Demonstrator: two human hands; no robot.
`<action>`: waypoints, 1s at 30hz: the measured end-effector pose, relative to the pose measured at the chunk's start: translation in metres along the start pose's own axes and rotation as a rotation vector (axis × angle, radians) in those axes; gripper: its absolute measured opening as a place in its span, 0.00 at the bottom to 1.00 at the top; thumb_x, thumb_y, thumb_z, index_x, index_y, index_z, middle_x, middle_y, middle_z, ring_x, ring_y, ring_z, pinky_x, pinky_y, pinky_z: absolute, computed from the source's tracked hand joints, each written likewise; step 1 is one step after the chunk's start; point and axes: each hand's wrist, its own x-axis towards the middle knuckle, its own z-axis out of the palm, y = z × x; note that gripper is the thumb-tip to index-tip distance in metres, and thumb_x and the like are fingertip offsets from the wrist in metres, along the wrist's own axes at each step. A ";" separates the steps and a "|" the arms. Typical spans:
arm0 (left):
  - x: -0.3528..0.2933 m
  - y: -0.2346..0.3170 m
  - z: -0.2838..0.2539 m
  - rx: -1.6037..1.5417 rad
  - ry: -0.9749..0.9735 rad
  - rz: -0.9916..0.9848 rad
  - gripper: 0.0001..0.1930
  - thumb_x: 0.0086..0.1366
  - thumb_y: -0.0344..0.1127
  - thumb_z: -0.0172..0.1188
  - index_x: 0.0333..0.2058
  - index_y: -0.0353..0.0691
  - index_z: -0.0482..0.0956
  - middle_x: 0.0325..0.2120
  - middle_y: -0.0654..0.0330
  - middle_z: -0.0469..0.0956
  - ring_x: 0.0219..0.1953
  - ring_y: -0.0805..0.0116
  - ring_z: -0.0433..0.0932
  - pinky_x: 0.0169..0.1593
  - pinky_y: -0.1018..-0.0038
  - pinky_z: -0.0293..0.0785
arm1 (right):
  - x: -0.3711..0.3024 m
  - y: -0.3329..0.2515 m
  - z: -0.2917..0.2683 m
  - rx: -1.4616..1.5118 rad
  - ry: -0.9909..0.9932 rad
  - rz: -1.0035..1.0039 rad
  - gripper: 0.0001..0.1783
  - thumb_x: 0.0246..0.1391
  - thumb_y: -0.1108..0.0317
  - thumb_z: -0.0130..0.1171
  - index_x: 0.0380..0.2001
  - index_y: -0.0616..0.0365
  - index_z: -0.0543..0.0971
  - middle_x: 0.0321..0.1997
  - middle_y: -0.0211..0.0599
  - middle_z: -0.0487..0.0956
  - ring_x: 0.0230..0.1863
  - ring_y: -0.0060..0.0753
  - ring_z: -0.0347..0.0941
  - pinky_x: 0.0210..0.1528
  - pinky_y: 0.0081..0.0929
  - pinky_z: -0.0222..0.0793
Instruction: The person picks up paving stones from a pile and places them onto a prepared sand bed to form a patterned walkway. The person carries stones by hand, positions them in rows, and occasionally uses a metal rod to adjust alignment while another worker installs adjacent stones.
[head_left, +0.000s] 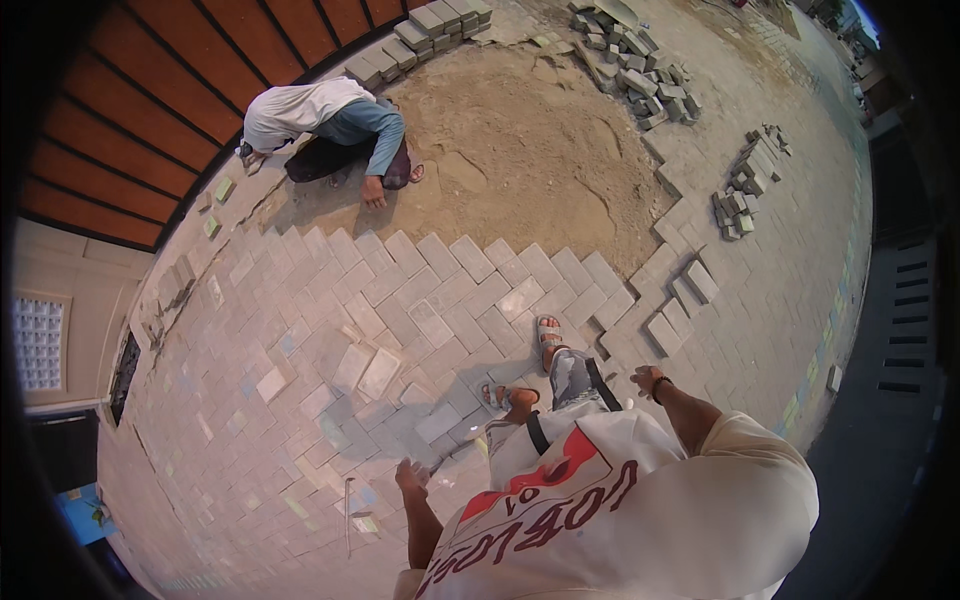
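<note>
Fingers loosely apart, the left hand (412, 476) hangs over the near paving (260, 470), the right hand (650, 380) near loose pavers (664, 335) at right, with sand (510, 130) farther off.

Site: outdoors, a paved street or driveway with block paving partly laid. Evidence: grey rectangular concrete pavers (430, 325) in an interlocking zigzag, spread ahead of the left fingers (417, 467) and the right fingers (640, 378); their jagged edge borders a bare brown sand bed (510, 130), farther ahead. Jumbled heap of loose grey concrete blocks (655, 88) well beyond the right fingers. Far ahead-left of the left fingers: tall orange-brown panelled gate with black bars (165, 110), then cream wall (90, 272) with white lattice window (38, 343). Sunlight casts shadows on the pavers.
</note>
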 end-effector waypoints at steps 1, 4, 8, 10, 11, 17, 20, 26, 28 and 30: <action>-0.002 0.004 0.012 0.064 -0.010 -0.010 0.31 0.62 0.51 0.47 0.61 0.47 0.54 0.57 0.47 0.62 0.44 0.43 0.72 0.44 0.53 0.66 | 0.009 0.034 -0.005 -0.002 0.004 -0.025 0.23 0.53 0.61 0.54 0.53 0.54 0.70 0.51 0.40 0.74 0.44 0.36 0.77 0.37 0.33 0.77; -0.002 0.033 0.062 0.203 -0.053 -0.031 0.30 0.62 0.50 0.47 0.60 0.48 0.54 0.56 0.47 0.63 0.50 0.39 0.68 0.52 0.49 0.60 | 0.042 0.132 -0.009 -0.078 0.038 -0.202 0.26 0.55 0.58 0.51 0.56 0.53 0.67 0.49 0.42 0.75 0.39 0.42 0.79 0.32 0.36 0.78; -0.008 0.068 0.140 0.339 -0.032 0.003 0.27 0.64 0.50 0.47 0.60 0.53 0.55 0.54 0.49 0.66 0.45 0.41 0.70 0.47 0.52 0.65 | 0.031 0.162 -0.003 0.223 0.011 0.024 0.24 0.55 0.59 0.50 0.55 0.54 0.67 0.48 0.41 0.75 0.38 0.41 0.80 0.30 0.37 0.78; -0.014 0.064 0.196 0.381 -0.180 0.010 0.27 0.64 0.50 0.47 0.59 0.52 0.57 0.52 0.50 0.68 0.43 0.44 0.72 0.44 0.55 0.67 | 0.037 0.198 -0.011 0.154 -0.003 0.035 0.22 0.55 0.62 0.52 0.54 0.53 0.70 0.50 0.39 0.74 0.44 0.39 0.77 0.34 0.36 0.77; -0.015 0.070 0.229 0.388 -0.247 0.032 0.26 0.64 0.49 0.48 0.59 0.51 0.58 0.51 0.50 0.69 0.41 0.46 0.73 0.42 0.57 0.68 | 0.040 0.196 -0.014 0.227 0.008 0.063 0.23 0.54 0.63 0.52 0.54 0.53 0.70 0.50 0.39 0.74 0.45 0.39 0.76 0.35 0.36 0.77; -0.052 0.087 0.383 0.670 -0.440 0.217 0.24 0.63 0.47 0.50 0.55 0.46 0.63 0.44 0.54 0.75 0.34 0.58 0.77 0.36 0.63 0.70 | 0.028 0.135 -0.069 0.868 0.107 0.067 0.29 0.54 0.63 0.51 0.60 0.54 0.63 0.49 0.50 0.74 0.42 0.50 0.77 0.43 0.46 0.73; -0.063 0.088 0.440 0.787 -0.477 0.229 0.21 0.64 0.45 0.50 0.54 0.45 0.66 0.41 0.55 0.76 0.29 0.59 0.77 0.30 0.67 0.70 | 0.036 0.112 -0.094 1.000 0.134 -0.044 0.29 0.55 0.64 0.51 0.60 0.56 0.63 0.50 0.50 0.74 0.43 0.50 0.76 0.44 0.46 0.72; -0.062 0.099 0.510 1.068 -0.398 0.136 0.18 0.63 0.41 0.52 0.50 0.44 0.68 0.37 0.54 0.76 0.26 0.59 0.75 0.26 0.68 0.71 | 0.052 0.110 -0.106 1.133 0.171 0.045 0.29 0.53 0.65 0.52 0.59 0.57 0.63 0.47 0.50 0.75 0.37 0.47 0.78 0.37 0.42 0.73; -0.044 0.114 0.545 1.108 -0.377 0.140 0.18 0.61 0.41 0.53 0.48 0.42 0.69 0.36 0.53 0.76 0.25 0.59 0.75 0.26 0.67 0.72 | 0.056 0.118 -0.103 1.157 0.184 0.121 0.30 0.52 0.65 0.53 0.59 0.57 0.64 0.45 0.49 0.76 0.34 0.45 0.78 0.31 0.38 0.72; -0.042 0.126 0.600 1.151 -0.387 0.169 0.16 0.60 0.40 0.55 0.45 0.41 0.71 0.34 0.53 0.76 0.26 0.59 0.75 0.26 0.66 0.72 | 0.059 0.131 -0.111 1.227 0.218 0.221 0.29 0.51 0.65 0.52 0.58 0.56 0.65 0.45 0.47 0.77 0.32 0.42 0.78 0.27 0.34 0.71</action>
